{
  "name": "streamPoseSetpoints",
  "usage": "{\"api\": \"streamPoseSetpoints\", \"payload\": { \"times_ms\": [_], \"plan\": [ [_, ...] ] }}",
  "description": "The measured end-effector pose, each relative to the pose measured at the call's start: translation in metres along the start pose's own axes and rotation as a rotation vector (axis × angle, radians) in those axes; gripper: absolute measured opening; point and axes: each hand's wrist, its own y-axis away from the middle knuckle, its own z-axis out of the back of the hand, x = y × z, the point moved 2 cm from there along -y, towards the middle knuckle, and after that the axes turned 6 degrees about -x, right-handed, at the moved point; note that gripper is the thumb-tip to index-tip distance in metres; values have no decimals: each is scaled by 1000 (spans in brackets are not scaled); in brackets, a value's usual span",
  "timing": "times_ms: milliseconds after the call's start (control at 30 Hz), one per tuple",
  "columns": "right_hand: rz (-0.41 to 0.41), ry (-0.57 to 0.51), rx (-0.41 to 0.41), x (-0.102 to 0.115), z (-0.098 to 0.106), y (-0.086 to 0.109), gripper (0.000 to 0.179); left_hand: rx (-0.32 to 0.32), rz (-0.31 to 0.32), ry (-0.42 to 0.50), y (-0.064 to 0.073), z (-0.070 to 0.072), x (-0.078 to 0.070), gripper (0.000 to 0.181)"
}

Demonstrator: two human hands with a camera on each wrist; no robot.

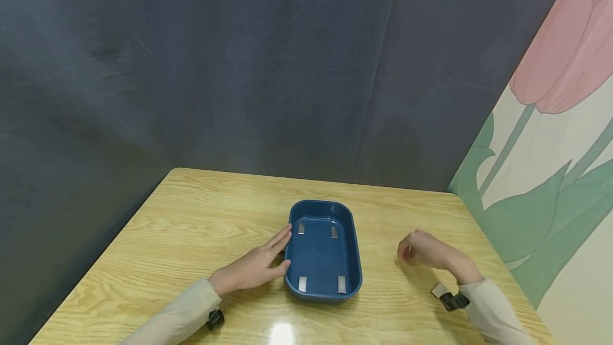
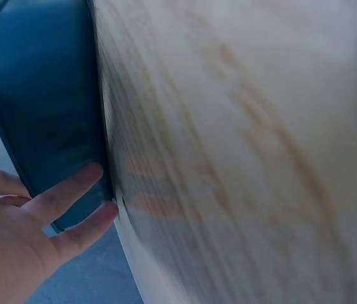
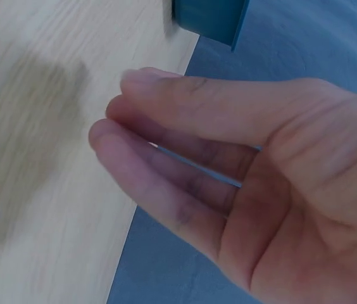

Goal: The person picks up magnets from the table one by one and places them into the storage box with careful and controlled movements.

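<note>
A blue rectangular plastic tray [image 1: 323,253] with rounded corners sits on the table, its long side running away from me. Several small silver rectangular pieces [image 1: 341,284] lie on its floor near the corners. My left hand [image 1: 256,266] rests against the tray's left wall, fingers extended and thumb spread. In the left wrist view, fingertips lie on the outside of the blue wall [image 2: 45,107]. Off to the right of the tray, my right hand [image 1: 423,250] hovers over the table with fingers loosely bent. The right wrist view shows nothing between its thumb and fingers [image 3: 159,171].
The wood-grain table [image 1: 215,212] has a dark blue curtain [image 1: 268,68] hanging behind its far edge. A wall painted with a pink tulip [image 1: 560,57] borders its right side. Dark devices [image 1: 454,301] are strapped at both wrists.
</note>
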Motion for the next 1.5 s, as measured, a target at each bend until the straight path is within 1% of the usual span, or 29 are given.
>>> {"api": "streamPoseSetpoints", "payload": {
  "times_ms": [133, 200, 300, 367, 500, 600, 700, 900, 933, 1067, 1200, 1333, 1500],
  "plan": [
    [-38, -53, 18, -2, -3, 6, 32, 2, 1, 3, 0, 0, 0, 70],
    [-75, -114, 27, -4, -4, 10, 32, 3, 2, 5, 0, -1, 1, 71],
    [-114, -160, 32, -6, -5, 17, 29, 6, 3, 5, 1, -1, 1, 71],
    [-123, -151, 29, -8, -5, 21, 27, 8, 6, 6, 1, -1, 1, 71],
    [-141, -77, 23, -11, -6, 30, 24, 8, 6, 5, 0, -1, 1, 71],
    [-168, -77, 35, -13, -6, 35, 24, 8, 4, 5, 0, 0, 1, 71],
    [-207, -108, 62, -15, -6, 40, 23, 9, 2, 4, 0, 0, 0, 70],
    [-347, -206, 118, -17, -7, 47, 22, 7, 1, 6, 1, 0, 0, 70],
    [-363, -209, 123, -18, -8, 48, 23, 7, 1, 7, 0, 1, 0, 70],
    [-393, -225, 141, -20, -9, 51, 26, 7, -2, 8, 0, 0, 1, 70],
    [-406, -235, 157, -20, -10, 53, 27, -1, -13, 8, 0, 0, 1, 69],
    [-431, -241, 153, -17, -9, 54, 28, -2, -17, 6, 0, 0, 0, 69],
    [-481, -298, 150, -14, -7, 57, 28, 4, -16, 8, 0, 0, -1, 69]
  ]
}}
